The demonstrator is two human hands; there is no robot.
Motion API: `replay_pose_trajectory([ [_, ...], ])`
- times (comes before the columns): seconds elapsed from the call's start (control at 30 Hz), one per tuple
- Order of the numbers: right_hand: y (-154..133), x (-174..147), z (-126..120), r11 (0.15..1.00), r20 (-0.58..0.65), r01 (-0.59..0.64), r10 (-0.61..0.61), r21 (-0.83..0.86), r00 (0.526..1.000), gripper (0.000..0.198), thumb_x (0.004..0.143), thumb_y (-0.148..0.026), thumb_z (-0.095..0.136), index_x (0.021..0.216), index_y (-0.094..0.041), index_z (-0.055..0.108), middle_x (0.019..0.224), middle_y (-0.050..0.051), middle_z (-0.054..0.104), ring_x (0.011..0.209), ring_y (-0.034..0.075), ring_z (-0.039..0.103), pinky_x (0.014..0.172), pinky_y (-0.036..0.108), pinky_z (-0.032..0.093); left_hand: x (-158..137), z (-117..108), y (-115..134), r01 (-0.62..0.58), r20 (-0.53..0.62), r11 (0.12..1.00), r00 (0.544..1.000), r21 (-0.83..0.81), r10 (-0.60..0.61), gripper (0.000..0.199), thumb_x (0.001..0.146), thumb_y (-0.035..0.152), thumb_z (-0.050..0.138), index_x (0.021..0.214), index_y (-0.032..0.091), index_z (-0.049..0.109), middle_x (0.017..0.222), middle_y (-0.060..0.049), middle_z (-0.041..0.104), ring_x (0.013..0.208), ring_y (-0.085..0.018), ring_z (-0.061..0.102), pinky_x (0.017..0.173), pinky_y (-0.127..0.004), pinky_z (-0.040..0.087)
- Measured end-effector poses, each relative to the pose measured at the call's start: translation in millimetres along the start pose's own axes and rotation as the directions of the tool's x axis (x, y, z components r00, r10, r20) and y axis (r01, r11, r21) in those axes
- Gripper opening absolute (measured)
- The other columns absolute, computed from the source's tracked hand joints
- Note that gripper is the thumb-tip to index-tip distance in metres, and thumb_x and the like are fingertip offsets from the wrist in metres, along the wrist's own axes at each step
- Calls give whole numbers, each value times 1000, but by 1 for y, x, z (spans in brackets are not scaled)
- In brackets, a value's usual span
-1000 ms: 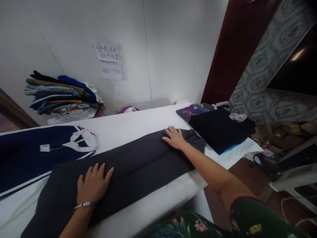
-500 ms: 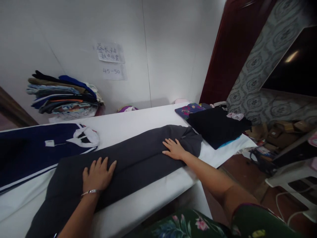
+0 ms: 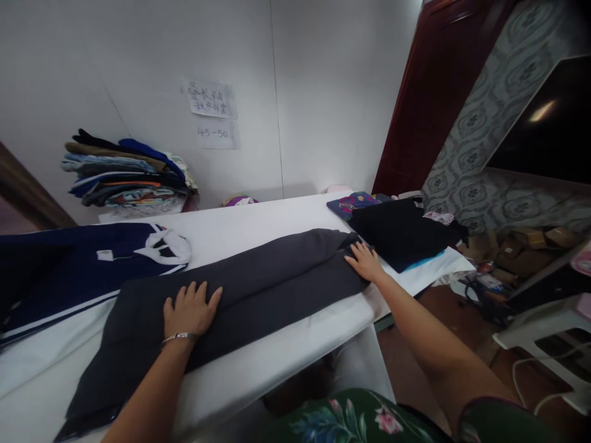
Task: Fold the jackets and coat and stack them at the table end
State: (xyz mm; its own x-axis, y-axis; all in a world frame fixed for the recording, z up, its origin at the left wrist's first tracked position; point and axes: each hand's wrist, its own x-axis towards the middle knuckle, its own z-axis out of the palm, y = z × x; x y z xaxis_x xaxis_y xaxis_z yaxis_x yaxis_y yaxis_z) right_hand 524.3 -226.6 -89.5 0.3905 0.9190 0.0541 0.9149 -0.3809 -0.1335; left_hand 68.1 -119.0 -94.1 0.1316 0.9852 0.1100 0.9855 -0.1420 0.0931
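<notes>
Dark grey garment [image 3: 277,277] is laid lengthwise on white table [image 3: 258,215]; its left part is touched by left hand [image 3: 190,312], fingers spread, its right end by right hand [image 3: 366,263], fingers slightly apart.

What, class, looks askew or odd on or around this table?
Mild untidiness only. The dark grey garment is rumpled at the end by the right hand, while the rest lies fairly flat. At the back left, the stack of clothes has ragged, uneven edges. No spill or damage is visible.
</notes>
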Motion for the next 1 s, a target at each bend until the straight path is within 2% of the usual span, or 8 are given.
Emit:
replay_pose_trajectory([
  [0.13,14,4,14,1000,93,-26,26,-1,995,65,93,-57,18,143,-19,33,151,7,27,141,22,14,112,49,12,-1,1,2,22,-4,995,1000,102,-22,62,88,49,25,138,16,43,146,-12,38,134,-31,30,107,-51,20],
  [0.27,3,5,4,999,94,-42,42,-9,995,68,92,-60,17,143,-18,33,151,11,27,140,26,17,109,53,16,-3,1,2,18,-2,994,1000,111,-17,62,89,49,25,138,17,43,146,-11,38,135,-30,29,108,-51,19],
  [0.33,-15,5,-7,1000,19,-11,11,-7,1000,69,91,-60,16,145,-19,29,153,11,22,141,27,14,109,54,15,-3,0,2,19,-5,994,1000,105,-18,61,89,49,26,138,17,44,146,-11,38,135,-30,29,108,-51,19],
  [0.43,-60,5,-20,983,-97,183,-180,19,979,65,92,-60,17,146,-25,26,155,7,17,142,24,8,111,51,11,-4,1,3,34,-14,996,999,83,-33,62,89,50,25,137,17,45,145,-12,38,135,-30,29,108,-51,19],
  [0.53,-104,11,-26,932,-78,360,-357,38,931,66,91,-62,18,146,-27,25,155,6,15,142,24,5,111,51,8,-4,1,3,36,-30,997,999,68,-34,63,89,52,25,137,16,45,145,-12,39,135,-30,29,109,-51,19],
  [0.63,-124,22,-19,910,-19,413,-413,20,911,68,90,-64,18,146,-26,25,155,7,15,142,25,4,111,53,5,-5,2,3,38,-28,997,999,63,-37,64,89,54,25,136,16,46,145,-12,39,135,-30,30,109,-50,19],
  [0.8,-103,37,14,949,149,312,-304,-35,941,68,91,-62,21,145,-23,28,153,8,22,141,25,13,110,54,10,-8,3,3,50,-45,997,998,53,-47,64,89,55,25,136,17,47,145,-11,40,135,-29,29,110,-49,18],
  [1.0,-88,38,38,948,107,308,-299,-80,948,65,91,-57,20,145,-22,28,153,6,23,141,23,14,110,55,13,-11,5,4,62,-61,998,996,22,-61,64,89,57,26,135,18,48,144,-10,41,135,-28,30,111,-48,17],
])
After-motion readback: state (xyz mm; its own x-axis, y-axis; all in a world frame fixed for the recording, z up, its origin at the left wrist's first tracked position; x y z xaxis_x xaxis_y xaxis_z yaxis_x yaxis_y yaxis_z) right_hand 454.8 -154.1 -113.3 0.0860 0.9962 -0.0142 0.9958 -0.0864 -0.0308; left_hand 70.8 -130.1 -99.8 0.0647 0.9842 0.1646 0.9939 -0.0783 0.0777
